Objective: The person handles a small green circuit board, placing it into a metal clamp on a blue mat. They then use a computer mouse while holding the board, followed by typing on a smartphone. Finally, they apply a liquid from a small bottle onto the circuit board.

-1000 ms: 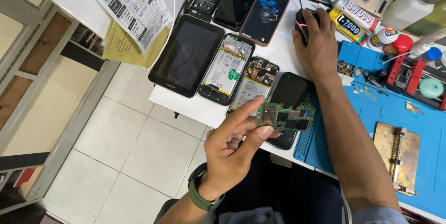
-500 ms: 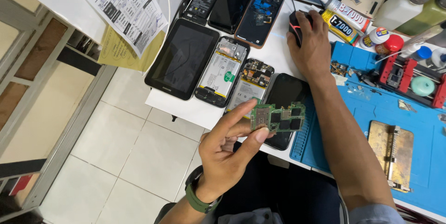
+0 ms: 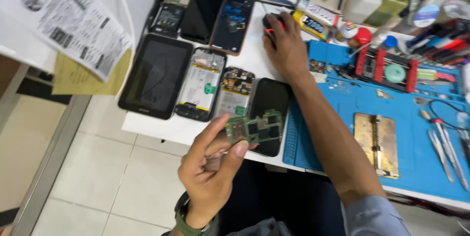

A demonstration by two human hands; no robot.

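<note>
Bright, even light falls from above on the white table (image 3: 254, 55), with no hard shadows; only soft shade lies under the right hand (image 3: 286, 45) and forearm. The dark phone screens (image 3: 203, 13) carry a dull sheen, no strong glare. The picture is slightly soft throughout, with motion blur on the left hand (image 3: 210, 172) and the printed paper (image 3: 73, 30). Corners bend outward, and the tools (image 3: 448, 150) at the right edge smear

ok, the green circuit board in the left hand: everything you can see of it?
The small green rectangular circuit board carries silvery metal shields and dark chips on its upper face. It is held roughly flat, pinched at its left end between the thumb and fingers of the left hand, above the table edge and a black phone. Nothing else touches it.
</note>
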